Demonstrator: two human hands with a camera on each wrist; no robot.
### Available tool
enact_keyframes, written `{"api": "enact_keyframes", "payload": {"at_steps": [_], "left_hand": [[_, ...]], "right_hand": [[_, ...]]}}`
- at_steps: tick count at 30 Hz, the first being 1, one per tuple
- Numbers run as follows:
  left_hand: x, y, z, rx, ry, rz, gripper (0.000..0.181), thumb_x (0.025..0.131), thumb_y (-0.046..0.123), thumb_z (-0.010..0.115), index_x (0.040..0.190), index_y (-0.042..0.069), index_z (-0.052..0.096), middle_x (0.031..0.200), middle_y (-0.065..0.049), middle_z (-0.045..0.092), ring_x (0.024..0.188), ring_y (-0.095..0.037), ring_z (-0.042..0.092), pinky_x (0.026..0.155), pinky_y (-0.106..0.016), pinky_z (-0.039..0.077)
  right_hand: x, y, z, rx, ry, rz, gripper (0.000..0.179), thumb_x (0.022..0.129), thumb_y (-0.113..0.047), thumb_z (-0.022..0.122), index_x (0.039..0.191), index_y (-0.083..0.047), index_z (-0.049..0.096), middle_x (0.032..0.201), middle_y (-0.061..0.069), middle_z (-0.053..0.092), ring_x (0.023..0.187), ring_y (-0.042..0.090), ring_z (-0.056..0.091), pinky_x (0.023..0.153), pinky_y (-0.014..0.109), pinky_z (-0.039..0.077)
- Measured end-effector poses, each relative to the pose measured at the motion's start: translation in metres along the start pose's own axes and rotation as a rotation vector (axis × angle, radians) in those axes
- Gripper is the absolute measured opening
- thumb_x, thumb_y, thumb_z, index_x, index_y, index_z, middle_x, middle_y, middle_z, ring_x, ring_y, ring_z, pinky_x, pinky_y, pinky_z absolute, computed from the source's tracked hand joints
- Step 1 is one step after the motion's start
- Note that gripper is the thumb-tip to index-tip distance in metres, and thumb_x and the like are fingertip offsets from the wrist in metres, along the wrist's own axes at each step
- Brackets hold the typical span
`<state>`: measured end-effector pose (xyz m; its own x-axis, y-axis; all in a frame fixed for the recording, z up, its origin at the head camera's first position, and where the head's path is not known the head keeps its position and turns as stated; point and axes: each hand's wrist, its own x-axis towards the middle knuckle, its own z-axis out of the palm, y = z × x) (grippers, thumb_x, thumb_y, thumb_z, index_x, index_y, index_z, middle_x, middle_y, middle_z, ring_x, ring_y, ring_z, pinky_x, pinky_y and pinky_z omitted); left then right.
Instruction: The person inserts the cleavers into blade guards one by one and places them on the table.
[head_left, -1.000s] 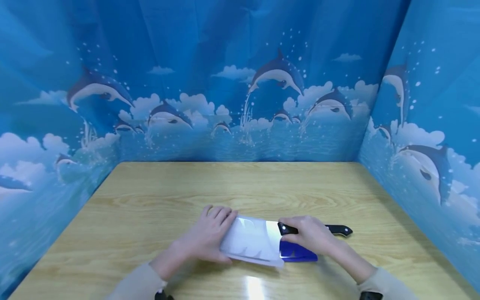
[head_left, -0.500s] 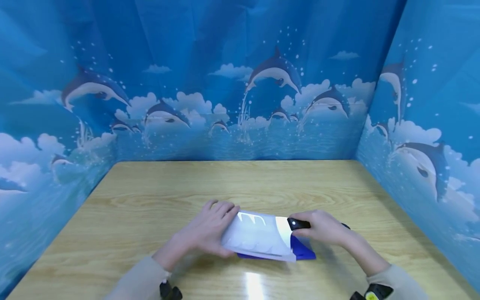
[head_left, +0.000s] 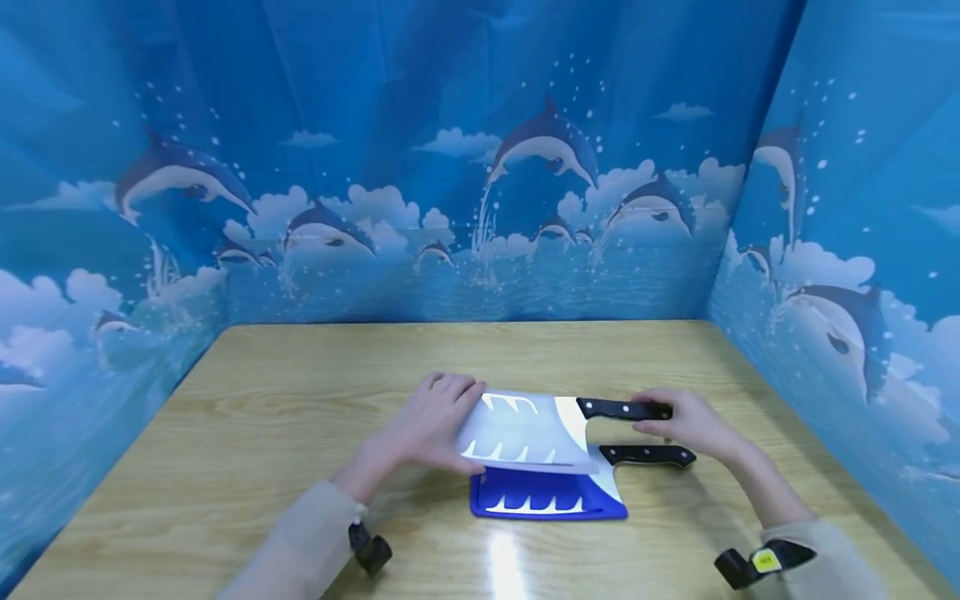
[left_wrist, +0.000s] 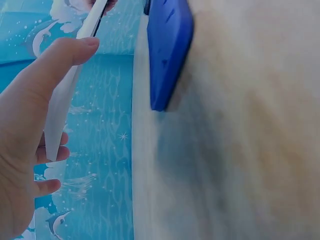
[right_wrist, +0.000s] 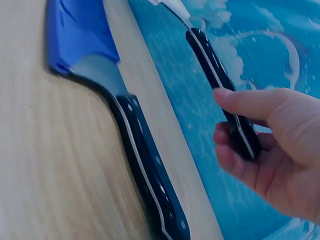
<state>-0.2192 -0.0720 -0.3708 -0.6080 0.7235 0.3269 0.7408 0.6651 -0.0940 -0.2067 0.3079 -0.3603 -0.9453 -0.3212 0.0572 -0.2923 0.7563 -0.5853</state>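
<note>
A cleaver in a white blade cover [head_left: 517, 429] is held above the table between both hands, its black handle [right_wrist: 212, 60] to the right. My left hand [head_left: 435, 421] grips the cover's far left end, thumb on the near side and fingers behind, as the left wrist view shows. My right hand [head_left: 686, 423] pinches the rear end of the handle between thumb and fingers. Below and nearer lies a second cleaver in a blue blade cover [head_left: 536, 493], flat on the table, its black handle [head_left: 648, 455] also pointing right. The white cover hides part of the blue one.
The wood-grain table [head_left: 337, 358] extends on all sides of the cleavers. Blue dolphin-print curtains [head_left: 420, 167] stand at the back and both sides. Each wrist wears a black camera strap [head_left: 765, 560].
The white-covered cleaver has been raised and moved away from the blue-covered one, which now shows far more. My right hand has slid back to the handle's end; my left hand moved with the cover.
</note>
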Motion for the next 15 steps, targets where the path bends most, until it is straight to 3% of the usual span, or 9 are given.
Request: {"api": "enact_keyframes", "payload": {"at_steps": [2, 4, 9, 15], "left_hand": [[0.007, -0.003, -0.001, 0.003, -0.015, -0.017, 0.105, 0.058, 0.075, 0.062, 0.134, 0.004, 0.044, 0.124, -0.011, 0.049, 0.113, -0.025, 0.045, 0.096, -0.047, 0.035], [0.015, -0.005, -0.001, -0.002, -0.032, -0.030, 0.106, 0.059, 0.075, 0.061, 0.134, 0.003, 0.043, 0.125, -0.011, 0.049, 0.114, -0.025, 0.045, 0.096, -0.047, 0.035], [0.035, -0.009, 0.002, -0.014, -0.101, -0.070, 0.107, 0.060, 0.077, 0.059, 0.137, 0.005, 0.041, 0.129, -0.011, 0.047, 0.118, -0.025, 0.042, 0.098, -0.047, 0.033], [0.053, -0.011, 0.008, -0.065, -0.222, -0.133, 0.106, 0.062, 0.074, 0.062, 0.141, 0.006, 0.037, 0.135, -0.010, 0.043, 0.124, -0.024, 0.038, 0.103, -0.047, 0.027]], "right_hand": [[0.003, 0.006, -0.005, 0.072, 0.027, 0.063, 0.044, 0.083, -0.020, 0.068, 0.117, 0.006, 0.056, 0.096, 0.015, 0.061, 0.064, 0.023, 0.058, 0.057, 0.037, 0.051], [0.007, 0.011, -0.008, 0.104, 0.058, 0.111, 0.044, 0.085, -0.019, 0.067, 0.117, 0.008, 0.053, 0.095, 0.016, 0.061, 0.068, 0.025, 0.060, 0.062, 0.039, 0.052], [0.018, 0.017, -0.014, 0.114, 0.104, 0.210, 0.051, 0.085, -0.020, 0.066, 0.119, 0.013, 0.048, 0.099, 0.021, 0.059, 0.076, 0.030, 0.062, 0.073, 0.045, 0.051], [0.029, 0.027, -0.016, 0.125, 0.095, 0.272, 0.051, 0.086, -0.020, 0.065, 0.121, 0.012, 0.048, 0.102, 0.022, 0.057, 0.084, 0.032, 0.060, 0.077, 0.045, 0.050]]}}
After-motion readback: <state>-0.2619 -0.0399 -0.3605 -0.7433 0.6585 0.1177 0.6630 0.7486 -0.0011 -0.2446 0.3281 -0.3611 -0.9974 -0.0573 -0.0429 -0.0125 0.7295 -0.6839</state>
